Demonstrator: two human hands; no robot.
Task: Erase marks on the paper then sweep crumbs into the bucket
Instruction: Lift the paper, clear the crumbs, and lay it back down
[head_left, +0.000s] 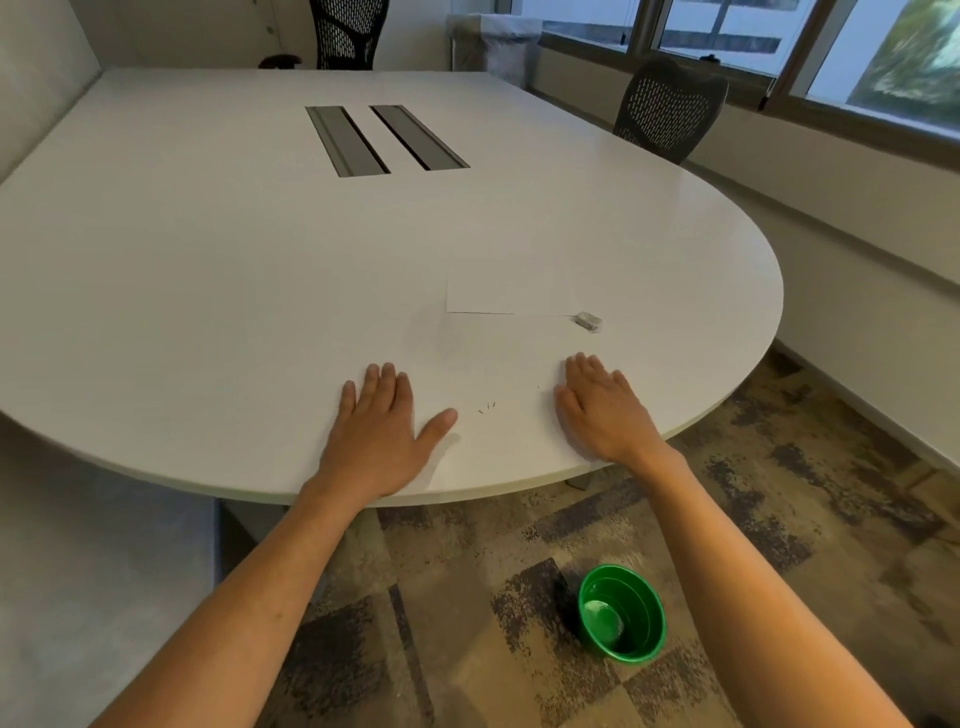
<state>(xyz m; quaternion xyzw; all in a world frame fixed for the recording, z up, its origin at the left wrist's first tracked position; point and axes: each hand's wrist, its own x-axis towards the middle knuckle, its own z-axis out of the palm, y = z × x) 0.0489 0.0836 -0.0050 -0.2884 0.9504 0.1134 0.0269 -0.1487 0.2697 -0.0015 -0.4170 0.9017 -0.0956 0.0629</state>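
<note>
Left hand (382, 431) flat, palm down on the large white rounded tabletop (208, 270) close to the near edge, four fingers together pointing away, thumb spread out to the right, gripping nothing. Just right of that thumb, a few tiny dark eraser crumbs (487, 408) scattered on the bare surface between the two hands, touching neither. Beyond the crumbs, farther from the near edge, a white rectangular sheet of paper (506, 296) lying flat, nearly the same tone as the table, only its left and near edges clearly traceable; marks on it too faint to tell. At the paper's near right corner, a small pale block eraser (588, 320) resting on the table, just beside the sheet, well clear of both hands. Right hand (597, 410) also flat, palm down near the table's curved rim, fingers close together and angled up-left, thumb tucked along the inner side, holding nothing. Down on the patterned brown-and-grey carpet (779, 519), beneath and in front of the table edge, a round green plastic bucket (623, 613) standing upright and open, below the right forearm, with something pale at its bottom, not identifiable.
</note>
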